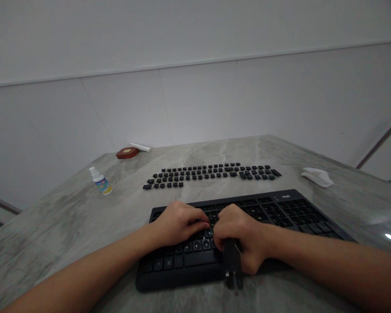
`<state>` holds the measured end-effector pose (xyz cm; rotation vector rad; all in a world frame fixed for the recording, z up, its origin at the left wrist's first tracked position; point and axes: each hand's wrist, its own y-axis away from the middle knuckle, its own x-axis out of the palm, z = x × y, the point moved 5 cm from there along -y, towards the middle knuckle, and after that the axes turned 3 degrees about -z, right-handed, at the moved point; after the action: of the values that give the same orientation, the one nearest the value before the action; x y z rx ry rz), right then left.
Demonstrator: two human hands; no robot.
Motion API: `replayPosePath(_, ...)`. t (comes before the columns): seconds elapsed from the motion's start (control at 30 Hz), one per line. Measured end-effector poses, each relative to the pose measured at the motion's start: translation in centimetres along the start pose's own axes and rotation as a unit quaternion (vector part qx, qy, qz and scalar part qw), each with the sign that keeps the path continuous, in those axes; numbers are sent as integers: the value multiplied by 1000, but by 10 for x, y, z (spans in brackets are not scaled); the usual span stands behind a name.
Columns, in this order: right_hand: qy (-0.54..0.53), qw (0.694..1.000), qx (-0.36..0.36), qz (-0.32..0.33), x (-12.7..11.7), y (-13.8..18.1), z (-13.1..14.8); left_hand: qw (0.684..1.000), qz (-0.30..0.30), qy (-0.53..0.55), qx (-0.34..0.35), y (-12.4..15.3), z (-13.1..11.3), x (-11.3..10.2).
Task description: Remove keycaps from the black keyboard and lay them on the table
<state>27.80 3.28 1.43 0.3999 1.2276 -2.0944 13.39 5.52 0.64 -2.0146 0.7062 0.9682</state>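
Observation:
A black keyboard (289, 213) lies on the grey marble table (68, 226) in front of me. My left hand (176, 222) rests curled on its left part, fingertips pressed down among the keys. My right hand (239, 237) is closed round a small black tool (232, 263) whose end sticks out toward me over the keyboard's front edge. The fingertips of both hands meet over the same few keys. Behind the keyboard, several loose black keycaps (211, 173) are laid out in rows on the table.
A small white spray bottle (100, 181) stands at the left. A red-brown flat box (127, 152) and a white strip lie at the far left by the wall. A crumpled white cloth (317, 176) lies at the right.

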Motion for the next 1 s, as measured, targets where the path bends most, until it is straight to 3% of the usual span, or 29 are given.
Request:
replayPosePath(0.07, 5, 1000, -17, -8, 1, 1, 2, 1000, -1, 6, 0, 0, -1, 0)
replayPosePath(0.13, -12, 1000, 14, -21, -1, -1, 0, 1000, -4, 4, 3, 0, -2, -1)
replayPosePath(0.3, -53, 977, 201, -53, -6, -7, -14, 1000, -7, -17, 11, 1, -2, 0)
replayPosePath(0.37, -64, 967, 236, -67, -7, -7, -16, 1000, -5, -19, 12, 0, -2, 0)
replayPosePath(0.47, -47, 980, 187, -56, -5, -6, -13, 1000, -5, -6, 19, 0, -4, -2)
replayPosePath(0.6, 17, 999, 20, -24, 2, -1, 2, 998, -4, 18, 61, 1, -12, -6)
replayPosePath(0.7, 29, 999, -2, -31, 3, 1, 4, 995, 7, 10, 95, 3, -17, -7)
replayPosePath(0.87, -35, 989, 134, -48, -1, -3, -7, 993, -1, 15, 115, 2, -18, -6)
replayPosePath(1.0, -109, 947, 287, -99, -6, -7, -22, 993, 12, 26, 113, 2, -17, -4)
